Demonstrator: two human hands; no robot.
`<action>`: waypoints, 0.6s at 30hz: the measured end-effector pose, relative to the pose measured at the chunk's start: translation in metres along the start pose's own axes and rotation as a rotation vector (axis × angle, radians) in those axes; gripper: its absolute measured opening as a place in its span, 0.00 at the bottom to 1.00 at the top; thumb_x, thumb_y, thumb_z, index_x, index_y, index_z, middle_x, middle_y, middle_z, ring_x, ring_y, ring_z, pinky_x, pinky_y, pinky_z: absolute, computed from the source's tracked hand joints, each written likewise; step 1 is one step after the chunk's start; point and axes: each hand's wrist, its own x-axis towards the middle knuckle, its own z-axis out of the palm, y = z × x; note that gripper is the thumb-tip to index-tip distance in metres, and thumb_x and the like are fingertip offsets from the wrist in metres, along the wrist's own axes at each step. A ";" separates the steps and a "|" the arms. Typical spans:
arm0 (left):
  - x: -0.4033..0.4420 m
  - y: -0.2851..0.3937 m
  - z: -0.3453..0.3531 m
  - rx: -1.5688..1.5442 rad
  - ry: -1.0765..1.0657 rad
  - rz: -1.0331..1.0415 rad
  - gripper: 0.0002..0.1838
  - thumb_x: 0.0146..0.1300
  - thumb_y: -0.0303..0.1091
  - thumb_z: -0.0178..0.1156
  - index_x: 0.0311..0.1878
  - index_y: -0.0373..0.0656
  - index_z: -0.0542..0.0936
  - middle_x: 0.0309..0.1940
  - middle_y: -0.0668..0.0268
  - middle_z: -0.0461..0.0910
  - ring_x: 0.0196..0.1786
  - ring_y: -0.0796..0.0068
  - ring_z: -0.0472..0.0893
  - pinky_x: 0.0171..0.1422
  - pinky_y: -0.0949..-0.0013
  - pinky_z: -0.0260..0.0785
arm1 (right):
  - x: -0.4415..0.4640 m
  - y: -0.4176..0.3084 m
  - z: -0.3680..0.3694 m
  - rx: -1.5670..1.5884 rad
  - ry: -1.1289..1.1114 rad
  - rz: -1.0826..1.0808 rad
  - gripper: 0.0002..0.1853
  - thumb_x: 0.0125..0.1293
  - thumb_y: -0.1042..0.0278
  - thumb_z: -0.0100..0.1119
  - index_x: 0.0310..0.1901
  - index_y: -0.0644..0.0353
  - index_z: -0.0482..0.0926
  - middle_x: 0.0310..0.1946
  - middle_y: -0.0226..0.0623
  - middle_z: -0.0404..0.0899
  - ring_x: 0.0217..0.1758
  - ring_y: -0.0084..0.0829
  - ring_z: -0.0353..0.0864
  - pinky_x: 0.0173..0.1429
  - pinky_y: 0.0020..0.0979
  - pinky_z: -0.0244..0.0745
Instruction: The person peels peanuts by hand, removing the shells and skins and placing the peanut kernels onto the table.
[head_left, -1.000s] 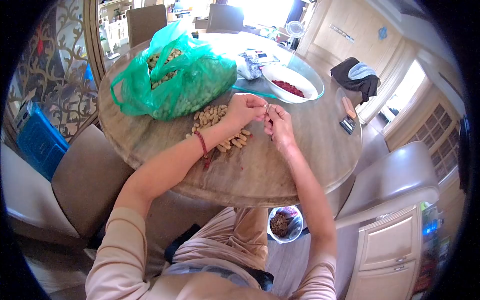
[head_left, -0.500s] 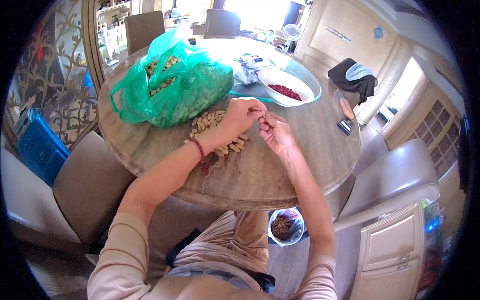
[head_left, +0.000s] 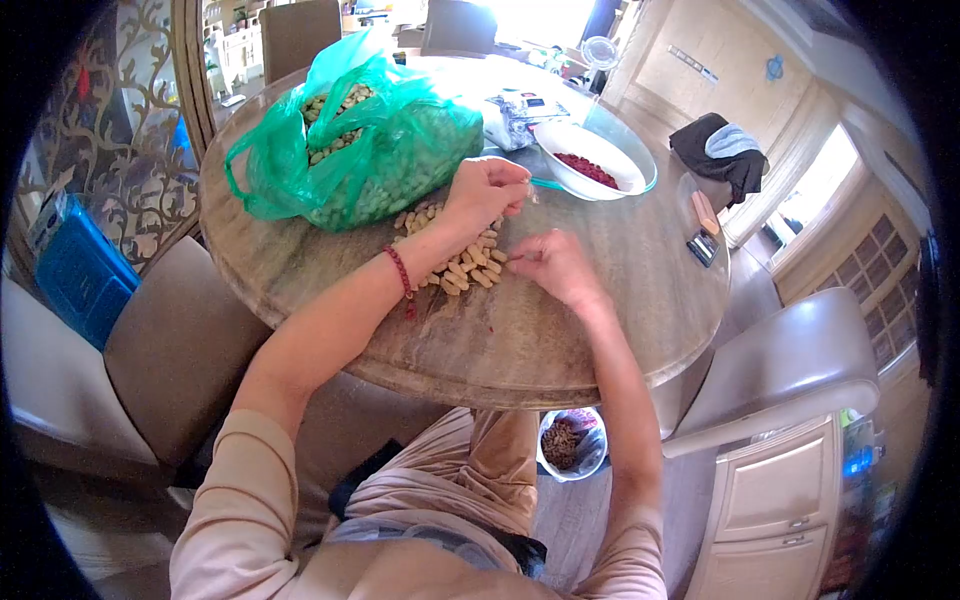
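Note:
My left hand [head_left: 485, 195], with a red beaded bracelet [head_left: 400, 272] on its wrist, is raised over the far side of a pile of unshelled peanuts [head_left: 468, 268]. Its fingertips pinch a small pale bit of peanut shell [head_left: 532, 197]. Lower and to the right, my right hand [head_left: 560, 265] has its fingertips pressed together at the pile's right edge. Whatever lies between those fingers is too small to make out. Beyond the hands stands a white bowl [head_left: 632, 178] with dark red peanut kernels [head_left: 588, 168] in it.
A green plastic bag [head_left: 415, 150] full of peanuts sits on the round table [head_left: 480, 365], left of the bowl. Behind are clear packages [head_left: 522, 115]. A dark box-like item [head_left: 703, 248] lies near the right edge. Below the table, a lined bin [head_left: 590, 462] holds shells.
My hands have come apart. The left has risen slightly with a pale shell bit, while the right has dropped down to the peanut pile's edge. The view has shifted slightly.

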 end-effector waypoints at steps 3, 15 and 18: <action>0.001 -0.005 -0.001 -0.002 -0.032 0.018 0.08 0.54 0.24 0.62 0.39 0.34 0.78 0.30 0.64 0.80 0.28 0.81 0.78 0.32 0.78 0.74 | 0.001 0.009 0.005 -0.005 -0.022 -0.008 0.09 0.48 0.70 0.65 0.31 0.63 0.82 0.27 0.46 0.80 0.29 0.37 0.80 0.36 0.34 0.73; -0.007 -0.024 0.011 0.086 -0.342 -0.040 0.13 0.51 0.24 0.63 0.40 0.30 0.77 0.32 0.59 0.80 0.31 0.76 0.80 0.36 0.74 0.74 | -0.002 0.052 -0.051 1.731 0.231 0.341 0.03 0.54 0.73 0.54 0.30 0.61 0.72 0.18 0.25 0.67 0.14 0.12 0.55 0.14 0.16 0.44; -0.009 -0.029 0.018 0.254 -0.431 0.114 0.17 0.50 0.25 0.64 0.44 0.30 0.77 0.35 0.56 0.81 0.35 0.73 0.80 0.41 0.73 0.74 | 0.001 0.056 -0.049 1.839 0.226 0.405 0.02 0.55 0.74 0.52 0.29 0.62 0.72 0.20 0.27 0.67 0.14 0.14 0.55 0.14 0.17 0.45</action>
